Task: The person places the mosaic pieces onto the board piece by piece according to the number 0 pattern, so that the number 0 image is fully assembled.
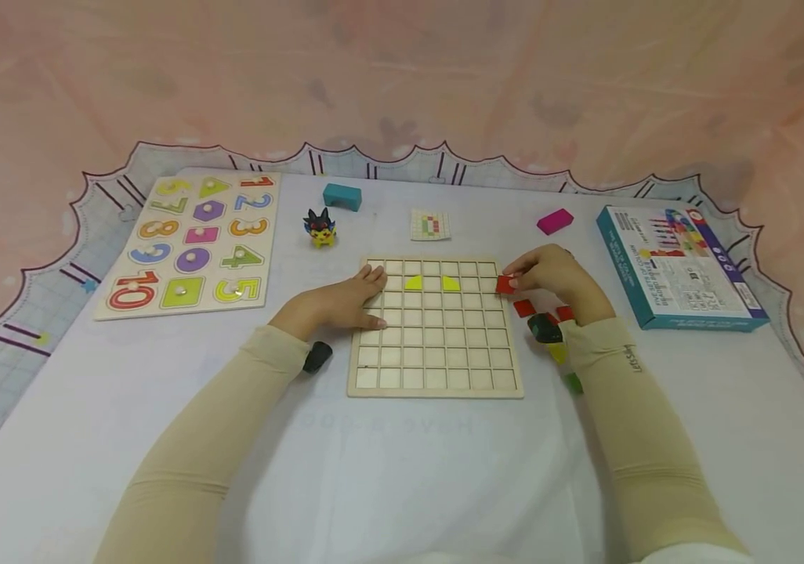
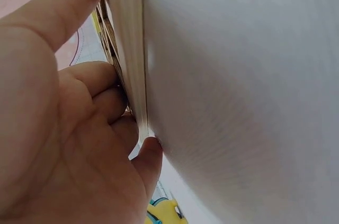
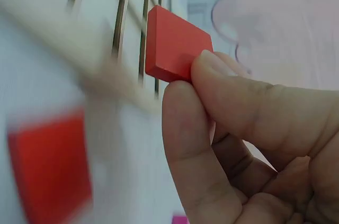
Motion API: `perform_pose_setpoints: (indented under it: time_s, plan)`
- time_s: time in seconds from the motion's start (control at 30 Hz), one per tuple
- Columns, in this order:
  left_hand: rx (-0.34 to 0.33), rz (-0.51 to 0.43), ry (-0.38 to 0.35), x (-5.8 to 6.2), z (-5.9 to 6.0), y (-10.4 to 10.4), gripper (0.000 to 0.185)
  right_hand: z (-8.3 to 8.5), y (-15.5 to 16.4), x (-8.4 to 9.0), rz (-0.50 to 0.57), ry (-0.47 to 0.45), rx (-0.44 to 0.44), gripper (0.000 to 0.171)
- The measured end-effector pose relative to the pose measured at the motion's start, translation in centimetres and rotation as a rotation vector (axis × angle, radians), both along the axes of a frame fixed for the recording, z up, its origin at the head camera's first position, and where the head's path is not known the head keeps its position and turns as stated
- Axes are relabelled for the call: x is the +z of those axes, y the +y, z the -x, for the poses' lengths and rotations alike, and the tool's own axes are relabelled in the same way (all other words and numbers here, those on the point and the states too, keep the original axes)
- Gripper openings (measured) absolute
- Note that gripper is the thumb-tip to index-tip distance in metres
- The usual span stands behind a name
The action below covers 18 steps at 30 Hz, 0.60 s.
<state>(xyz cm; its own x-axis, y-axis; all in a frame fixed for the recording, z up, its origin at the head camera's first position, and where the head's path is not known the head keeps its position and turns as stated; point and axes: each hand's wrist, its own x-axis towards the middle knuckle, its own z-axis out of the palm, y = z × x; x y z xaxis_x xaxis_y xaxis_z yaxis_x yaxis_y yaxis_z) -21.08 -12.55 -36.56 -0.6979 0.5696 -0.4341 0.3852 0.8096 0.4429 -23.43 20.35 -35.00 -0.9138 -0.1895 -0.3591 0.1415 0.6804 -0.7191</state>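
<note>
A white table (image 1: 402,470) is sitting before a pink curtain in the head view. On it, a wooden grid board (image 1: 434,327) is holding two yellow triangles (image 1: 432,283) in its cells. The left hand (image 1: 347,301) is lying flat, fingers straight, on the board's left edge. The right hand (image 1: 550,274) is pinching a red square tile (image 1: 505,285) at the board's right edge, with loose red tiles (image 1: 524,308) just below that hand.

From the left wrist, relaxed fingers (image 2: 95,83) are pressing against the board's edge (image 2: 130,49).

From the right wrist, thumb and forefinger are gripping the tile (image 3: 175,44) beside the grid (image 3: 119,17).
</note>
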Motion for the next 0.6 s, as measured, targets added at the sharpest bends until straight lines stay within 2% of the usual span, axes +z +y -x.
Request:
perform_pose_setpoints:
  time_s: [0.37,0.6]
  plan:
    - [-0.003,0.004,-0.003,0.0,0.1,0.1,0.088,1.1,-5.5,-0.4,0.111,0.003,0.087,0.028]
    - [-0.003,0.015,-0.003,-0.2,0.2,0.0,0.088,1.9,-8.4,-1.2,0.121,0.02,0.095,0.025]
